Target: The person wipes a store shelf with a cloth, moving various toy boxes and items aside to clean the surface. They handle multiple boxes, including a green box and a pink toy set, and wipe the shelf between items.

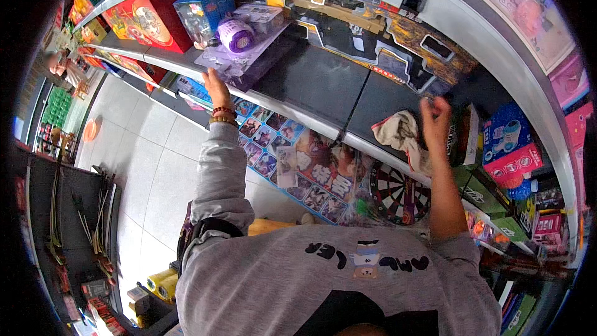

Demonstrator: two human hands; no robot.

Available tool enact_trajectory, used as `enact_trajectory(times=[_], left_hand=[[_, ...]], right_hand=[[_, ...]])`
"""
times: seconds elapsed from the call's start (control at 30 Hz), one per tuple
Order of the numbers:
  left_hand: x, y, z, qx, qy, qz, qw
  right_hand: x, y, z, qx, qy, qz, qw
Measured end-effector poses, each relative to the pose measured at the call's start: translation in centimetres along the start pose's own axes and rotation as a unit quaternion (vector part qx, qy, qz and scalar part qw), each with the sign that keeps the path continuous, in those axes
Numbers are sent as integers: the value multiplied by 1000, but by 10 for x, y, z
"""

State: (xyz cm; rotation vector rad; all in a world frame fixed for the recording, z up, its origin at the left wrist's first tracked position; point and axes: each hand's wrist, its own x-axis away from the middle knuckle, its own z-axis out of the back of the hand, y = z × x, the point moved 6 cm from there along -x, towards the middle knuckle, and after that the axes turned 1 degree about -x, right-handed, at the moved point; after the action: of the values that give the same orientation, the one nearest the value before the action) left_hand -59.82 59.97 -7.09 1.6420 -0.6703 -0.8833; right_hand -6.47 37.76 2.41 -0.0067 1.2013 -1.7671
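My left hand (pixel 218 89) is raised at the shelf's front edge, fingers straight, beside the near corner of a purple toy package (pixel 242 63). Whether it touches the package is unclear. A purple-and-white cylinder (pixel 236 35) rests on that package. My right hand (pixel 435 119) is over the dark shelf board (pixel 312 72), its fingers bent near the lower edge of a large toy-gun box (pixel 368 23). Anything between those fingers is too blurred to make out. Just left of my right wrist, a crumpled whitish cloth (pixel 397 130) hangs partly over the shelf's front rim.
Red gift boxes (pixel 149 21) and a blue box (pixel 205 9) stand at left. Boxed toys (pixel 508 140) crowd the right end. Below are a dartboard (pixel 400 191) and a picture-card sheet (pixel 280 149). A dark rack (pixel 74 214) stands across the tiled aisle (pixel 154 163); a person (pixel 70 72) is far off.
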Motion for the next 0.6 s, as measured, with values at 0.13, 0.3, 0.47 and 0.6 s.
enact_trajectory(times=[0.13,0.3,0.47,0.6], left_hand=[[21,23,-9,16,0,-17,1000],[65,40,-5,29,15,7,999],[98,18,14,81,-23,10,996],[135,32,8,69,-64,5,996]], right_hand=[[-75,60,15,-162,192,-159,955],[-50,36,-2,-186,149,-126,963],[46,-26,-18,14,-248,142,958],[68,-25,-19,156,-213,174,949]])
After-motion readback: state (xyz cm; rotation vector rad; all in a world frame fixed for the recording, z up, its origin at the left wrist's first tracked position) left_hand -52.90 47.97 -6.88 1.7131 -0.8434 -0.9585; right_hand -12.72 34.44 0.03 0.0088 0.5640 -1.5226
